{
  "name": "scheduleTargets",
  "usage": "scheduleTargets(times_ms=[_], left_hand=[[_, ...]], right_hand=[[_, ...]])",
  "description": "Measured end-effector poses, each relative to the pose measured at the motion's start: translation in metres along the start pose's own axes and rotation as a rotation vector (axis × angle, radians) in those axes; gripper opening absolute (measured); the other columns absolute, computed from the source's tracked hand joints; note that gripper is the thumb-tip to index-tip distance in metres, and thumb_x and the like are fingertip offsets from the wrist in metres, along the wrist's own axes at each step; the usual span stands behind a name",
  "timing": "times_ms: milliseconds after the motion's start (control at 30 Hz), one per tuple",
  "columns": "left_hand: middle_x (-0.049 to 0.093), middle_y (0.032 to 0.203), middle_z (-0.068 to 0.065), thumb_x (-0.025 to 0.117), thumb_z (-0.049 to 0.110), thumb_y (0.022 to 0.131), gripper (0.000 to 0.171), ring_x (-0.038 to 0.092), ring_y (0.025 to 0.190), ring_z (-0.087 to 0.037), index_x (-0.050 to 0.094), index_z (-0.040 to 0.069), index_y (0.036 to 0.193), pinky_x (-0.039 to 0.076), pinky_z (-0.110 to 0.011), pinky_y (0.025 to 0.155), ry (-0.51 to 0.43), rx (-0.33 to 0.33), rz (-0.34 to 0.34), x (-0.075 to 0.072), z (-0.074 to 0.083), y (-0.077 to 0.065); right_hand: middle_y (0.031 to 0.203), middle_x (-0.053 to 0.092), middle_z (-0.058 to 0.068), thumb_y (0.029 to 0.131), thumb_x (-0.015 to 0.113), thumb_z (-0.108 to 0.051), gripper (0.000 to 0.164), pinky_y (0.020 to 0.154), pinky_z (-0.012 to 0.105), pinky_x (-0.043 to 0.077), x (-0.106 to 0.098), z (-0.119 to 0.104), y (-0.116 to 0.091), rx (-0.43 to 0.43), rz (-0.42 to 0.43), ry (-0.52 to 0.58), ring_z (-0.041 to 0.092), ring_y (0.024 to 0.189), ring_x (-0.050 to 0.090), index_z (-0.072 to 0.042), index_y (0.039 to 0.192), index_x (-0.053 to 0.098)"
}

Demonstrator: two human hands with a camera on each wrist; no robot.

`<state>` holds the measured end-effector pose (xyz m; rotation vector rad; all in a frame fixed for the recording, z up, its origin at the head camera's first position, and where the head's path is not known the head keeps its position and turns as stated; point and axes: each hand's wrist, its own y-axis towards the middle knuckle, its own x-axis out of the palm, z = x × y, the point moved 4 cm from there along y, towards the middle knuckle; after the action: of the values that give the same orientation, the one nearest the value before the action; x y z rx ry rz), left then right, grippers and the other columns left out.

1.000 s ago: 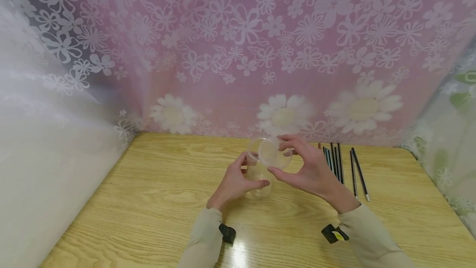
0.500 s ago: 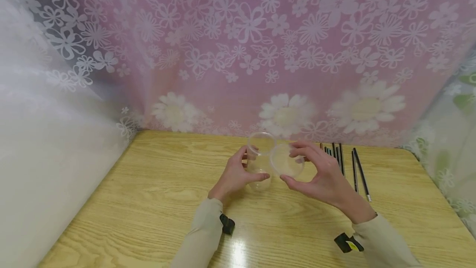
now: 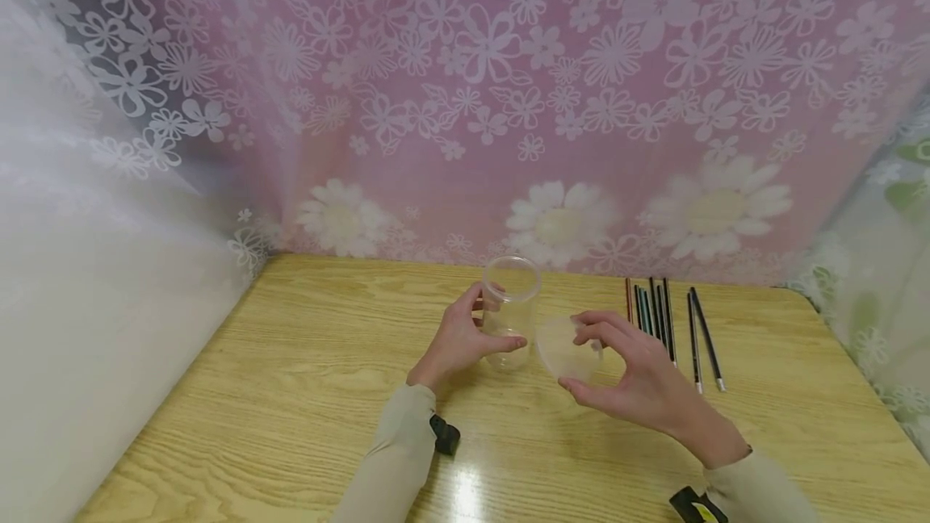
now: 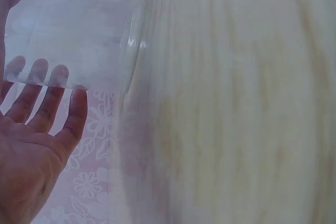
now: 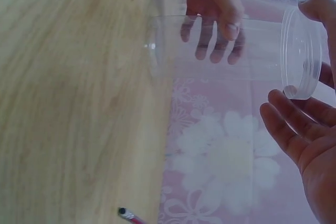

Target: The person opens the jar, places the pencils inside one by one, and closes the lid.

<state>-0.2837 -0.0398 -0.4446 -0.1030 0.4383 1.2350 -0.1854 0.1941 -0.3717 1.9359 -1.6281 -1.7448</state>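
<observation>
We see the jar, clear and upright, held above the middle of the desk or standing on it; we cannot tell whether its base touches the wood. The left hand grips it from the side, the thumb across the near wall and the four fingers curled round the far one. In the left wrist view we make out the fingertips through the plastic, with small gaps between them.

The right hand pinches the lid by its edge, the thumb at the near side and the fingers bent over the far side. In the head view we find the lid just beside the jar, on the right and lower than the rim, so the mouth is uncovered. In the right wrist view the lid lines up with the jar's mouth.

Past the right hand we see a close row of pencils, mostly dark, one reddish, partly hidden behind that hand. Further right, two dark pencils form a narrow V, their pale ends toward us. Behind the desk we see a pink cloth with white flowers. Both sleeves are pale, and a black device sits at each wrist.
</observation>
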Motion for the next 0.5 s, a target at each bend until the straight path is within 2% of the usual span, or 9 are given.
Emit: scheduleTargets(times_ms=[133, 267, 400, 500], left_hand=[[0.062, 0.134, -0.011, 0.094, 0.041, 0.072, 0.073, 0.056, 0.126, -0.033, 0.054, 0.031, 0.133, 0.050, -0.046, 0.100, 0.001, 0.002, 0.000, 0.000, 0.001, 0.000], [0.061, 0.135, -0.011, 0.094, 0.041, 0.072, 0.077, 0.056, 0.126, -0.033, 0.053, 0.027, 0.136, 0.049, -0.047, 0.101, 0.007, 0.000, -0.003, -0.001, 0.001, 0.001], [0.061, 0.135, -0.011, 0.094, 0.041, 0.073, 0.076, 0.056, 0.126, -0.033, 0.053, 0.028, 0.135, 0.049, -0.048, 0.101, 0.006, -0.003, -0.003, -0.001, 0.001, 0.000], [0.061, 0.134, -0.012, 0.094, 0.040, 0.073, 0.073, 0.056, 0.125, -0.034, 0.053, 0.032, 0.133, 0.049, -0.050, 0.100, -0.004, -0.007, -0.008, 0.000, 0.001, 0.000]], right_hand=[[0.126, 0.068, 0.007, 0.069, 0.095, -0.018, 0.046, 0.075, 0.019, 0.050, 0.005, 0.002, -0.009, 0.017, -0.024, 0.005, 0.010, 0.087, 0.064, -0.017, 0.104, 0.065], [0.126, 0.068, 0.006, 0.069, 0.096, -0.021, 0.047, 0.077, 0.020, 0.052, 0.009, 0.005, -0.017, 0.035, -0.049, 0.010, 0.014, 0.096, 0.067, -0.018, 0.103, 0.064], [0.125, 0.068, 0.003, 0.068, 0.097, -0.028, 0.048, 0.088, 0.014, 0.049, 0.014, 0.007, -0.025, 0.051, -0.057, -0.018, 0.017, 0.109, 0.066, -0.022, 0.101, 0.063], [0.122, 0.069, 0.000, 0.067, 0.097, -0.032, 0.049, 0.087, 0.015, 0.050, 0.017, 0.008, -0.030, 0.048, -0.055, -0.030, 0.017, 0.110, 0.064, -0.026, 0.099, 0.061]])
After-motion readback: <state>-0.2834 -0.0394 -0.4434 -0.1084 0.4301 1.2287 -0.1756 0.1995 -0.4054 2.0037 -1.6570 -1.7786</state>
